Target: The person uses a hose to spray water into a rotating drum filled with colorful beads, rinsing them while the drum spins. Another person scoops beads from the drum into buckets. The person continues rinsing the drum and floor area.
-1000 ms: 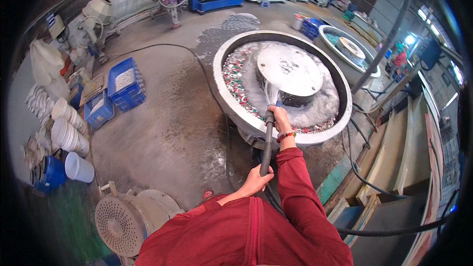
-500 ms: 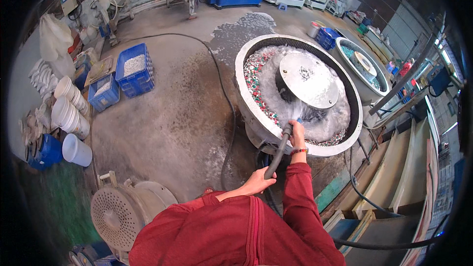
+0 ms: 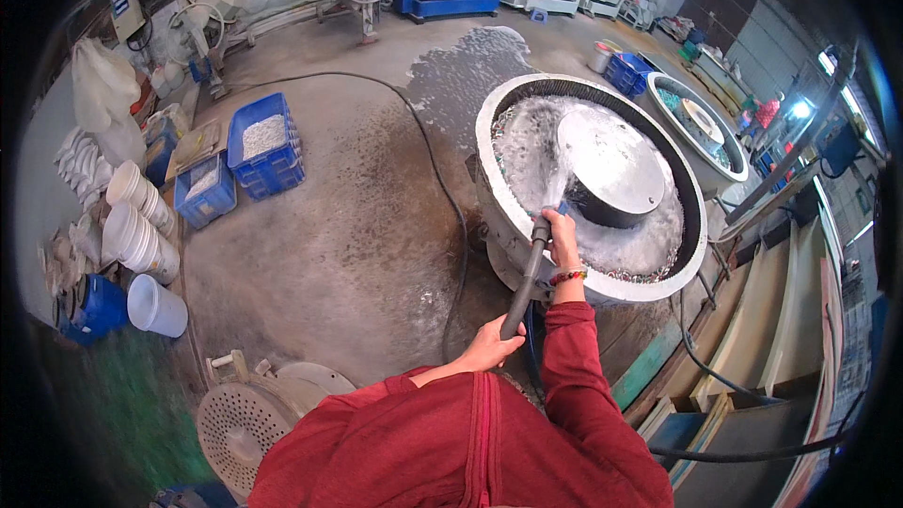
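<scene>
Both my hands hold a black hose (image 3: 523,275) that sprays water into a round grey tub machine (image 3: 491,190). My right hand (image 3: 562,237) grips the hose near its nozzle at the tub's near rim. My left hand (image 3: 490,349) holds the hose lower down, close to my red-sleeved body. The tub's ring-shaped trough (image 3: 527,152) is full of white foam and small coloured pieces, around a raised grey centre dome (image 3: 613,167).
A black cable (image 3: 414,122) runs across the wet concrete floor left of the tub. Blue crates (image 3: 267,143) and stacked white buckets (image 3: 139,230) stand at the left. A perforated round screen (image 3: 245,431) lies at lower left. A second tub machine (image 3: 704,128) stands behind, benches at the right.
The view has shifted, so the tub sits further right and lower. The water spray now reaches into the trough, which is more covered in white foam. Both hands keep their hold on the hose.
</scene>
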`<move>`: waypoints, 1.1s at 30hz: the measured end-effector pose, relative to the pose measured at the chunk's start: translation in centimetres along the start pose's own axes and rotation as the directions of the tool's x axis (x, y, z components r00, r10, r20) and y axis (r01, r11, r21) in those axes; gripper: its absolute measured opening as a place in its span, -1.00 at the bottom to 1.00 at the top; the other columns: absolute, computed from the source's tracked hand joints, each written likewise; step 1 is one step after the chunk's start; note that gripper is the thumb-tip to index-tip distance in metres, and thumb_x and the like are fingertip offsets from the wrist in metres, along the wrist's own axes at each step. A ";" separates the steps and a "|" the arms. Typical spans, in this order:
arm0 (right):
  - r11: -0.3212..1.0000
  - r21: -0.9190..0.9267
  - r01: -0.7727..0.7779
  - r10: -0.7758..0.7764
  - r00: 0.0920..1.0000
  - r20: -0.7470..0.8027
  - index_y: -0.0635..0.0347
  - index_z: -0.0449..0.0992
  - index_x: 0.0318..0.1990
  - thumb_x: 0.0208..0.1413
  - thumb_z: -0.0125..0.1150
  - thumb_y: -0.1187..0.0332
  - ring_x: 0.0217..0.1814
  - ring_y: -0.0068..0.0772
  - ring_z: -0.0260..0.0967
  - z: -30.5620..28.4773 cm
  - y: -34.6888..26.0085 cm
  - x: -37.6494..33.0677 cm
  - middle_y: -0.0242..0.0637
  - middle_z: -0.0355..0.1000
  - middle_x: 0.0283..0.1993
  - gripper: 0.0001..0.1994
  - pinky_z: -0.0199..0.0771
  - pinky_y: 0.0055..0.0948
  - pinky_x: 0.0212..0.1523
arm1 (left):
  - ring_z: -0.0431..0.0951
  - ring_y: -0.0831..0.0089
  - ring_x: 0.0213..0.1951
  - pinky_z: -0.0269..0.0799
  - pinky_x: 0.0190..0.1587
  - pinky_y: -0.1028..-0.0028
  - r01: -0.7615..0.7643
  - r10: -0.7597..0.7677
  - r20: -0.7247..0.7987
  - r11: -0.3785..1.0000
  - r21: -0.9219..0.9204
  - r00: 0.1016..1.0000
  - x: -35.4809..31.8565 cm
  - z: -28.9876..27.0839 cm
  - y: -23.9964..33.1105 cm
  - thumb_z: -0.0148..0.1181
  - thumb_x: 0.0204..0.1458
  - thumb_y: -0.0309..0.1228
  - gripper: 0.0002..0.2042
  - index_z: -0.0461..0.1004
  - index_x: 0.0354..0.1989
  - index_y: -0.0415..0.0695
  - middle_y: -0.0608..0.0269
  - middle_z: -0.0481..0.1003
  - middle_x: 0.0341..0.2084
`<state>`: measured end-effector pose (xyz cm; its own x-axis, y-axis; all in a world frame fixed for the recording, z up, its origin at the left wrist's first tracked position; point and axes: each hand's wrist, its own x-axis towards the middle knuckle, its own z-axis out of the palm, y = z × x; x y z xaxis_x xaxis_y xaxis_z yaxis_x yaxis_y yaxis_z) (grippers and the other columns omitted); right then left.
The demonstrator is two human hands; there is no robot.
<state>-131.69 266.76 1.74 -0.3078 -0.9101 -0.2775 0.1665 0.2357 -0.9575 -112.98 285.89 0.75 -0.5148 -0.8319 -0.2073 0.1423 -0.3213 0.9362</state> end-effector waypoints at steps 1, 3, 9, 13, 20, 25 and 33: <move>0.999 0.021 -0.034 0.035 0.999 -0.039 0.18 0.33 -0.39 -0.07 0.10 0.32 -0.60 -0.36 0.29 -0.9 1.0 0.4 -0.32 0.24 -0.53 -0.84 0.49 -0.17 -0.67 | 0.25 0.65 -0.75 0.19 -0.71 0.57 0.003 -0.003 0.001 1.000 0.024 1.000 0.0 -0.1 0.1 0.14 -0.06 -0.46 -0.83 0.34 -0.28 -0.09 0.42 0.27 -0.72; 0.995 0.078 -0.058 0.063 0.996 -0.062 0.20 0.34 -0.38 -0.07 0.12 0.31 -0.55 -0.32 0.32 -2.6 2.2 0.3 -0.30 0.24 -0.50 -0.82 0.50 -0.12 -0.62 | 0.25 0.65 -0.74 0.19 -0.71 0.57 0.006 -0.007 0.009 0.997 0.079 1.000 0.2 -0.3 0.3 0.15 -0.06 -0.45 -0.83 0.35 -0.28 -0.08 0.43 0.27 -0.73; 0.992 0.117 0.052 -0.034 0.989 -0.144 0.22 0.31 -0.38 -0.07 0.12 0.32 -0.63 -0.34 0.30 -3.8 -0.4 -1.3 -0.29 0.27 -0.54 -0.82 0.48 -0.18 -0.68 | 0.26 0.65 -0.74 0.19 -0.71 0.58 -0.008 0.003 0.032 0.987 0.162 0.999 0.5 0.4 1.1 0.17 -0.07 -0.44 -0.83 0.36 -0.30 -0.08 0.44 0.28 -0.72; 0.987 0.092 0.135 -0.115 0.974 -0.195 0.23 0.34 -0.48 -0.12 0.09 0.32 -0.66 -0.39 0.30 -5.2 -2.0 -2.1 -0.31 0.29 -0.60 -0.84 0.39 -0.31 -0.76 | 0.26 0.68 -0.74 0.19 -0.71 0.60 -0.019 0.008 0.090 0.992 0.128 0.996 1.0 2.6 1.1 0.18 -0.08 -0.43 -0.83 0.36 -0.31 -0.08 0.46 0.29 -0.70; 0.978 0.209 0.006 0.053 0.960 -0.275 0.21 0.35 -0.40 -0.10 0.09 0.30 -0.65 -0.34 0.29 -16.0 2.3 -2.9 -0.26 0.30 -0.59 -0.82 0.40 -0.19 -0.68 | 0.26 0.67 -0.74 0.16 -0.71 0.59 0.065 -0.095 0.158 0.980 0.186 0.983 2.7 8.9 -1.3 0.17 -0.07 -0.44 -0.85 0.36 -0.33 -0.08 0.46 0.30 -0.69; 0.970 0.245 -0.005 0.080 0.952 -0.297 0.20 0.33 -0.38 -0.06 0.08 0.30 -0.64 -0.33 0.30 -23.1 1.5 -5.3 -0.26 0.28 -0.59 -0.82 0.42 -0.18 -0.69 | 0.27 0.67 -0.71 0.18 -0.68 0.59 0.078 -0.128 0.212 0.970 0.230 0.969 3.3 14.6 -3.1 0.18 -0.09 -0.44 -0.84 0.37 -0.32 -0.08 0.45 0.30 -0.69; 0.987 0.141 0.083 -0.060 0.985 -0.160 0.14 0.29 -0.33 -0.06 0.07 0.32 -0.62 -0.37 0.31 -27.3 -2.3 -6.5 -0.30 0.30 -0.52 -0.83 0.43 -0.24 -0.71 | 0.27 0.70 -0.64 0.18 -0.60 0.61 0.081 -0.114 0.190 0.981 0.175 0.975 2.9 22.1 -5.1 0.18 -0.09 -0.47 -0.89 0.40 -0.37 -0.09 0.48 0.30 -0.67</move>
<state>-155.62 281.44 3.58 -0.4628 -0.8564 -0.2290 0.2709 0.1093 -0.9564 -133.87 295.15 1.68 -0.6792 -0.6883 -0.2548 -0.0496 -0.3033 0.9516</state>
